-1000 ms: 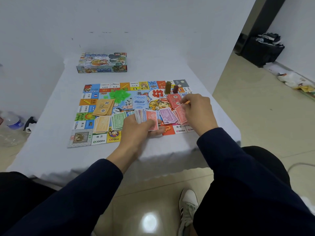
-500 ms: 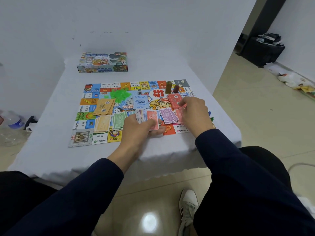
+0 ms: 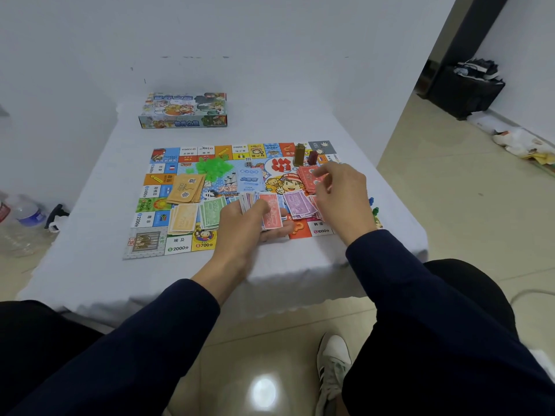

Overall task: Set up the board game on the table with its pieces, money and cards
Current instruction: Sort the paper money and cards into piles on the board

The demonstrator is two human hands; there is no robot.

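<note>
1 game board (image 3: 192, 235), flat on table (image 3: 90, 274), near front edge; 1 game box (image 3: 183, 111) at far end, well apart from board; on board: 1 green pile of small pcs (image 3: 211, 168), 2 upright tokens, olive (image 3: 299, 154) and dark red (image 3: 312, 157), 1 die (image 3: 248, 164), 1 tan card stack (image 3: 186, 189), money stacks: 1 orange (image 3: 183, 219), 1 green (image 3: 211, 213), 1 purple (image 3: 298, 203), 1 red (image 3: 309, 181); left hand (image 3: 246, 232) grips 1 fanned bundle of notes (image 3: 264, 208), red note on top, over board's near edge; right hand (image 3: 342, 196) fingers curled at red stack, blurred, grip cannot be told; 2 small pcs, blue (image 3: 371, 201) and green (image 3: 375, 211), just right of that hand.
</note>
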